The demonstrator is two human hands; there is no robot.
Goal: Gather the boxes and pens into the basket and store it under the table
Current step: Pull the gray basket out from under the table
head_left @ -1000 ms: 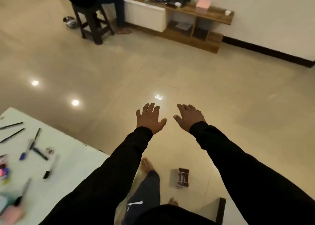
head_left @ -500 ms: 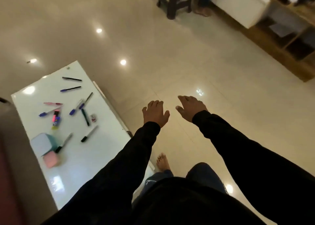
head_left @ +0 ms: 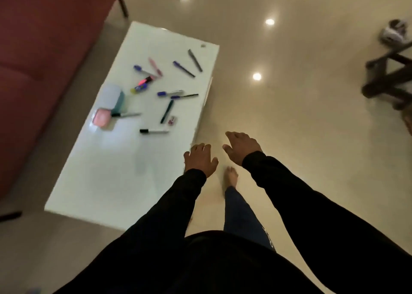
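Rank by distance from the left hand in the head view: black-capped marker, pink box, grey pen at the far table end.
From the left hand:
1. Black-capped marker, nearest, mid-table.
2. Pink box, sofa-side edge.
3. Grey pen, farthest, far end of the table.

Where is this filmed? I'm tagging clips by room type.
Probably a home living room: a red sofa beside a low white table, glossy tiled floor, and a dark wooden stool.

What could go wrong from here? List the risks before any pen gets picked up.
1. Pens lie scattered loose on the glossy white table; a careless sweep might roll some off the edge.
2. No basket is in view, so it must be found first.
3. Both the left hand and right hand are empty, so several trips seem likely.
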